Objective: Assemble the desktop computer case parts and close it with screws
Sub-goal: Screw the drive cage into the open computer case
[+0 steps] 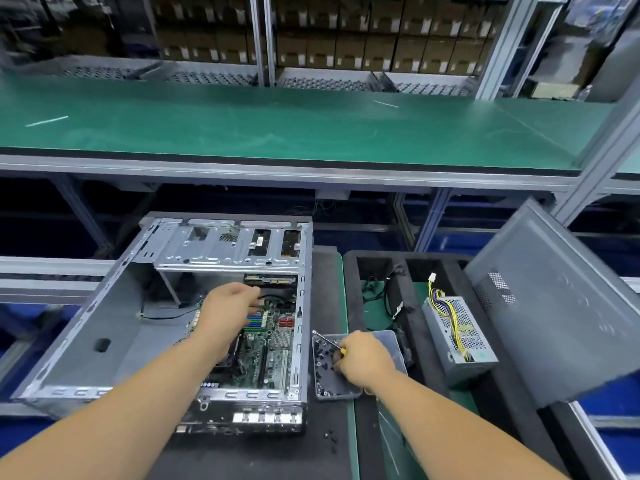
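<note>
An open grey computer case (104,327) lies on its side with a green motherboard (273,344) inside and a drive cage (228,247) at its far end. My left hand (227,311) reaches into the case above the motherboard, and its fingertips pinch a black cable (273,297). My right hand (363,356) holds a small yellow-handled screwdriver (327,341) and dips into a clear plastic tray (391,341) of black screws, right of the case.
A silver power supply (457,336) with yellow wires lies in a black foam tray (353,271) at right. The grey side panel (561,306) leans at the far right. A few loose screws (330,439) lie near the case. A green workbench (277,126) spans the back.
</note>
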